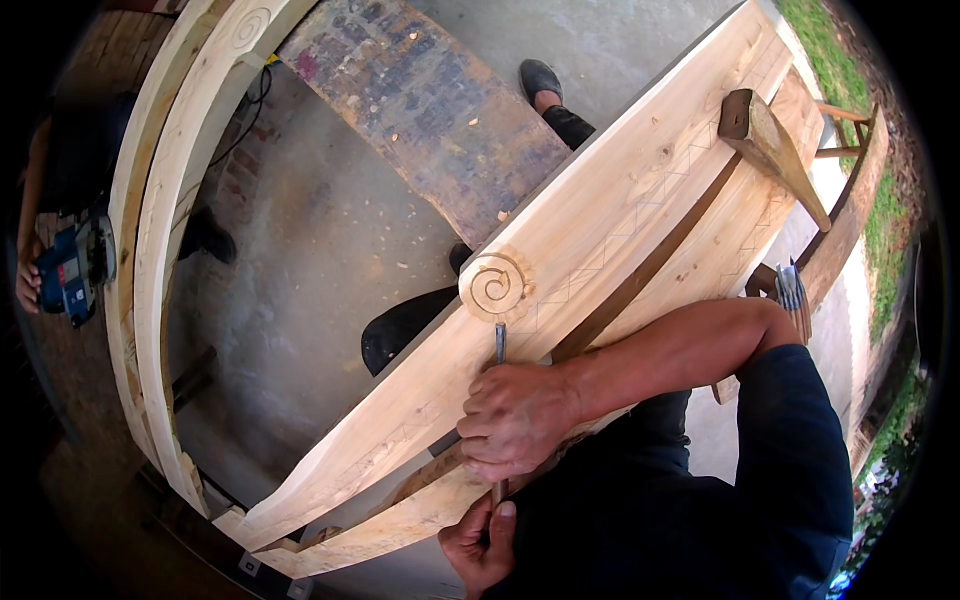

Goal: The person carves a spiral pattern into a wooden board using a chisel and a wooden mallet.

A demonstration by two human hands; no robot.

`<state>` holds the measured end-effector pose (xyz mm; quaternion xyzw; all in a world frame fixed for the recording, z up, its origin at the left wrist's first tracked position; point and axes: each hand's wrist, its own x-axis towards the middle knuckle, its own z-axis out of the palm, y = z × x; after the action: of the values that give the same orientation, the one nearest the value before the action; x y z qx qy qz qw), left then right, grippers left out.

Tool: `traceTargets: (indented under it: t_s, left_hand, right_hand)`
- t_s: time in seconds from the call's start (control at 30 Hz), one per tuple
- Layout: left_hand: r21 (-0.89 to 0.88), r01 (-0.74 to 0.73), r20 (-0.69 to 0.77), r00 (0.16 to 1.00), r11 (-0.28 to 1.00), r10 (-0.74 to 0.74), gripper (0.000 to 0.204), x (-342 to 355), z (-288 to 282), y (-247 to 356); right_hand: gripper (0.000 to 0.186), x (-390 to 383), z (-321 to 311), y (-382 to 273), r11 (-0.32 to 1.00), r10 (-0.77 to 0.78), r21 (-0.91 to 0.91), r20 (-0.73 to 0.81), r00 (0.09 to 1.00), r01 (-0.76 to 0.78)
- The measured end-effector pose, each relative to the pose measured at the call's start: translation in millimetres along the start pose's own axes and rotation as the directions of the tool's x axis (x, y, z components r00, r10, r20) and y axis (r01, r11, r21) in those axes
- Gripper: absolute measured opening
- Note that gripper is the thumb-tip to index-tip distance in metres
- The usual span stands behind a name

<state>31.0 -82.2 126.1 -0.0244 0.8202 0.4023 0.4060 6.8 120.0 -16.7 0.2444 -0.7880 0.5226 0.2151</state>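
Observation:
A long pale wooden plank [620, 230] with pencilled zigzag lines runs diagonally across the view. A carved spiral [495, 283] sits in a round relief on it. The metal tip of a chisel [500, 340] points at the lower edge of this relief. My right hand [515, 420] is wrapped round the chisel across the plank, and my left hand [480, 550] grips the lower end of its handle. A wooden mallet [770, 150] rests on the upper right part of the wood.
Curved beams [175, 200] stand at left, where another person's hand [30, 280] holds a blue power tool [70, 270]. A paint-stained board [420, 110] lies beyond my plank, near someone's foot [540, 82]. Several metal tools [790, 295] stand at right beside a wooden bench [855, 200].

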Motion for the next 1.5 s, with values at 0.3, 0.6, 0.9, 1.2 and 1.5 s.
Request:
traceTargets:
  t_s: [0.3, 0.6, 0.9, 1.2, 1.5]
  left_hand:
    - [0.118, -0.075, 0.061, 0.996, 0.99, 0.069, 0.023, 7, -9, -5]
    - [0.07, 0.143, 0.115, 0.982, 0.987, -0.15, 0.024, 8, -12, 5]
    - [-0.121, 0.11, 0.09, 0.991, 0.987, -0.099, 0.029, 7, -5, 6]
    - [-0.014, -0.153, 0.157, 0.976, 0.988, 0.154, 0.039, 19, -15, -18]
    - [0.093, -0.306, 0.137, 0.947, 0.948, 0.292, 0.044, 61, -3, -24]
  right_hand:
    - [0.034, -1, 1, 4, 1.0, -0.001, 0.017, 0.002, 1.0, 0.001]
    - [0.032, -4, -1, 6, 0.999, -0.006, -0.042, 0.022, 1.0, 0.007]
    - [0.037, -3, -1, 3, 0.992, -0.063, -0.109, -0.01, 0.998, 0.061]
    - [0.048, -33, -28, -30, 0.949, 0.018, -0.315, -0.002, 1.0, -0.017]
    - [0.047, -72, -70, -37, 0.875, 0.205, -0.444, -0.018, 0.979, -0.192]
